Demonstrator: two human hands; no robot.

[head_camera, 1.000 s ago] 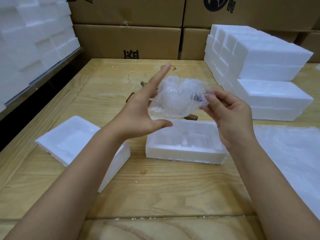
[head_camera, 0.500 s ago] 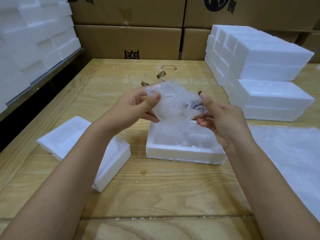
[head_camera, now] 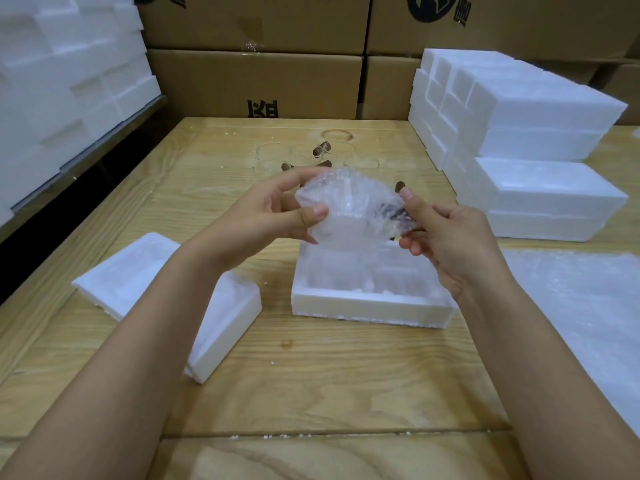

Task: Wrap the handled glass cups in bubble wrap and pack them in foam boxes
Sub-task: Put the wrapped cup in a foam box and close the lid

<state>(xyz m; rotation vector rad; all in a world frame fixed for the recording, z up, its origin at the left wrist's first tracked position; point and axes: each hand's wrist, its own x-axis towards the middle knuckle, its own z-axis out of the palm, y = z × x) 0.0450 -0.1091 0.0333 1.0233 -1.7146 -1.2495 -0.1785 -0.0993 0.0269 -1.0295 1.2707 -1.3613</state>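
A glass cup wrapped in bubble wrap [head_camera: 349, 213] is held in the air above the open foam box [head_camera: 367, 308]. My left hand [head_camera: 266, 220] grips its left side, thumb in front and fingers behind. My right hand [head_camera: 446, 233] pinches the right side, where the cup's dark handle shows through the wrap. Several bare glass cups with brown handles [head_camera: 311, 155] stand further back on the table. The box has moulded compartments, partly hidden by my hands.
A foam lid [head_camera: 138, 278] lies to the left, under my left forearm. Stacked foam boxes [head_camera: 540, 147] stand at the right, a bubble wrap sheet [head_camera: 588, 306] lies at the near right. Cardboard cartons [head_camera: 256, 81] line the back; foam stacks [head_camera: 69, 71] fill the left.
My left hand, open and spread a second ago, has closed onto the left side of the wrapped cup. The bundle sits a little lower, over the foam box.
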